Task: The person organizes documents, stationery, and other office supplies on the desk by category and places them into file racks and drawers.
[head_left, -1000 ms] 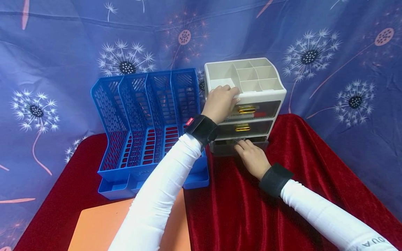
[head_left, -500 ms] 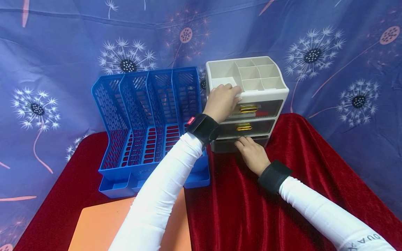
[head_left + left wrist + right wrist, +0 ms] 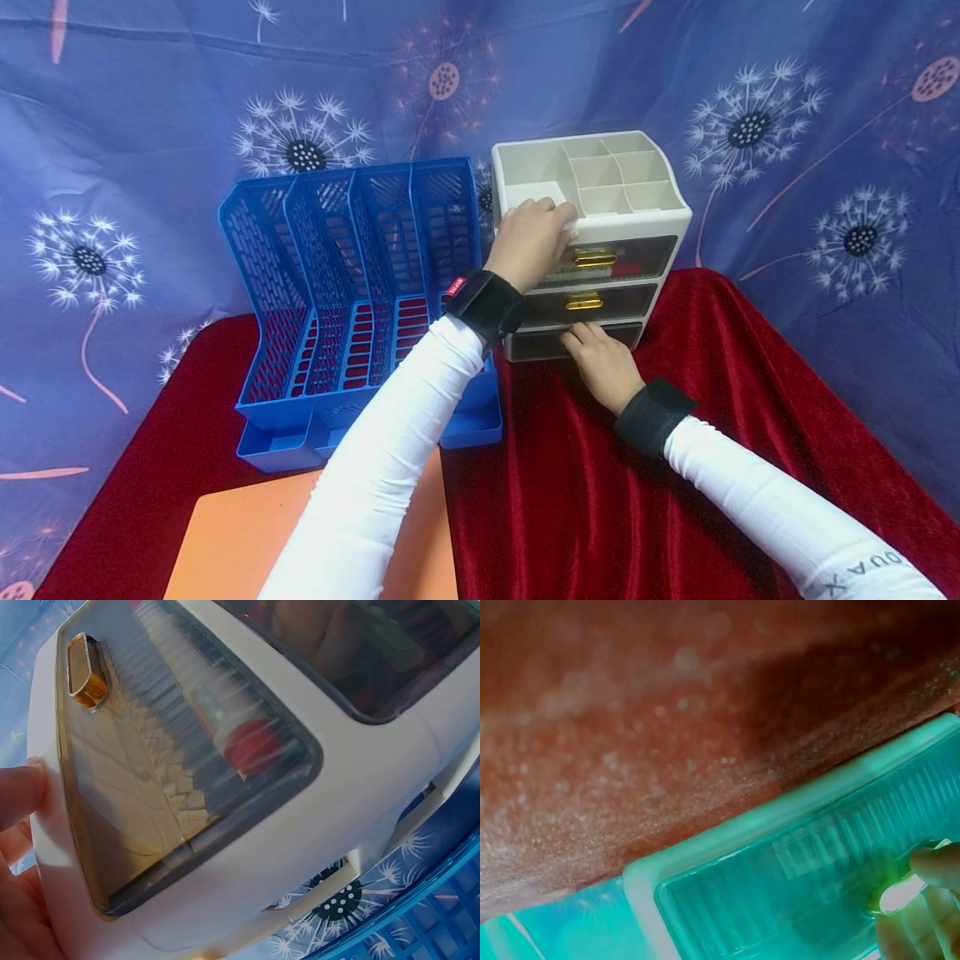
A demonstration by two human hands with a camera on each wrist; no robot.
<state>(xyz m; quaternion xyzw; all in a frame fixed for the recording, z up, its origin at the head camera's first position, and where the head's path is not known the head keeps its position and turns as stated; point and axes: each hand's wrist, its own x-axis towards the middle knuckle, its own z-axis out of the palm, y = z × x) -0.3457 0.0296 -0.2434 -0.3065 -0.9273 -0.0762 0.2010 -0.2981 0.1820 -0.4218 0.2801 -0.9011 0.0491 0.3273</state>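
Note:
A white desktop drawer organizer (image 3: 633, 225) stands on the red cloth, with open compartments on top and three smoky drawers with gold handles below. My left hand (image 3: 528, 246) grips its top front rim; in the left wrist view the thumb (image 3: 22, 791) lies along the white edge. My right hand (image 3: 603, 367) is at the bottom drawer (image 3: 536, 344), which sits flush with the frame. In the right wrist view its thumb and fingers pinch the drawer handle (image 3: 901, 894). Through the top drawer (image 3: 652, 254) shows a marker-like item (image 3: 251, 746) with a red end.
Left of the organizer stands a blue four-slot file rack (image 3: 363, 398) with small front trays. An orange board (image 3: 247, 533) lies in front of it, partly under my left arm. The red velvet cloth (image 3: 555, 500) covers the table; a blue dandelion-print curtain (image 3: 585, 67) hangs behind.
The bottom drawer stood slightly pulled out a second ago and has slid in flush, with my right hand moving inward on it. My left hand has kept its place on the rim.

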